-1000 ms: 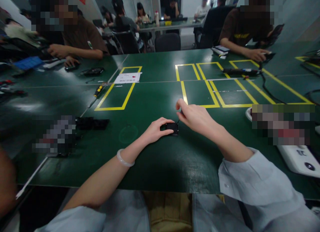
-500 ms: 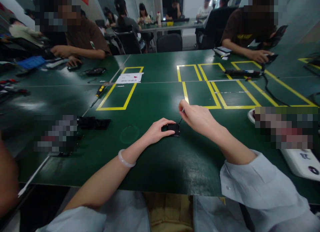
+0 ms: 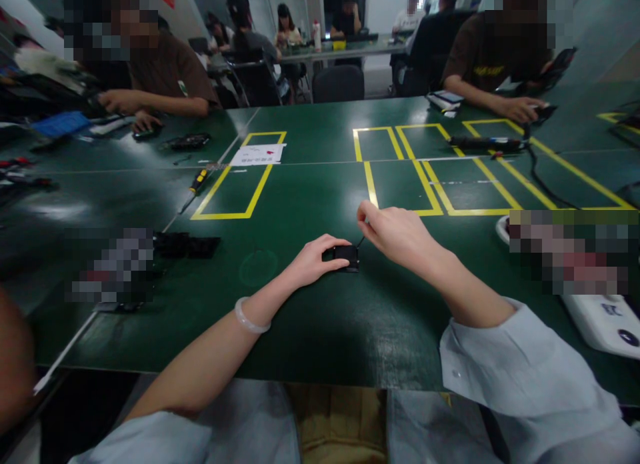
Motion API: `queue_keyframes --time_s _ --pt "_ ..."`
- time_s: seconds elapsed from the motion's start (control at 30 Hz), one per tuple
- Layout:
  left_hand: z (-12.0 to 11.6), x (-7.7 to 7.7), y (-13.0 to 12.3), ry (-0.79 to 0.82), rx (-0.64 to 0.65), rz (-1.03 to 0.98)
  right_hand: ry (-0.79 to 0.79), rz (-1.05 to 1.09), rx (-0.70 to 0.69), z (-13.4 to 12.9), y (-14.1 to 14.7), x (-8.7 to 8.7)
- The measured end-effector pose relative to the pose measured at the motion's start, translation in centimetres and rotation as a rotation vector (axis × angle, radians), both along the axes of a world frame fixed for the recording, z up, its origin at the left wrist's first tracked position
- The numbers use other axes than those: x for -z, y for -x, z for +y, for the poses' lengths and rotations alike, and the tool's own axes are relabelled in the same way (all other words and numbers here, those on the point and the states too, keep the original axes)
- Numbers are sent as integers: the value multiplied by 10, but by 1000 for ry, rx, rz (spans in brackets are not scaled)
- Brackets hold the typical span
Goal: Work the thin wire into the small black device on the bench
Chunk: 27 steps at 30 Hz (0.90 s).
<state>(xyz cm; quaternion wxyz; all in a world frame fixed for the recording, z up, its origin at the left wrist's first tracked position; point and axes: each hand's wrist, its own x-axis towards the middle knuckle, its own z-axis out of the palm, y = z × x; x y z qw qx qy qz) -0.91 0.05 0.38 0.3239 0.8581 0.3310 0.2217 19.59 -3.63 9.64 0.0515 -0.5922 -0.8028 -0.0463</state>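
Note:
A small black boxy part (image 3: 346,258) rests on the green table in front of me. My left hand (image 3: 316,259) pinches it from the left, thumb along the near side and fingers at the far side. Above its right edge, my right hand (image 3: 395,232) is closed around a thin dark rod-like tool (image 3: 361,241). The tool slants down to the part's right corner; its upper end is hidden in my fingers, so its exact kind does not show.
A yellow-black screwdriver (image 3: 199,181) and a white paper (image 3: 258,155) lie to the left. Black linked parts (image 3: 187,245) are nearer me. On the right stand a white device (image 3: 607,324) and a black rod with cable (image 3: 487,144). Two people sit across the table (image 3: 310,337).
Both hands keep their grip on the part and the tool. The view has tilted very slightly; nothing else has clearly moved.

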Motion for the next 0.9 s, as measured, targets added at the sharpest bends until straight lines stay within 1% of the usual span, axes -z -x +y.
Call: queue_keyframes --time_s 0.27,0.5,0.67,0.77,0.9 --pt "0 3 1 -10 3 -10 -11 65 -23 -3 1 0" --pt "-1 -1 0 -3 0 7 -15 29 -18 -1 1 2" --pt "0 1 0 -13 -5 6 -7 99 -54 -1 1 4" --pt "0 4 0 -22 -3 -5 -21 125 -66 -3 2 4" --pt "0 4 0 -19 -3 -5 -11 97 -49 -4 3 1"
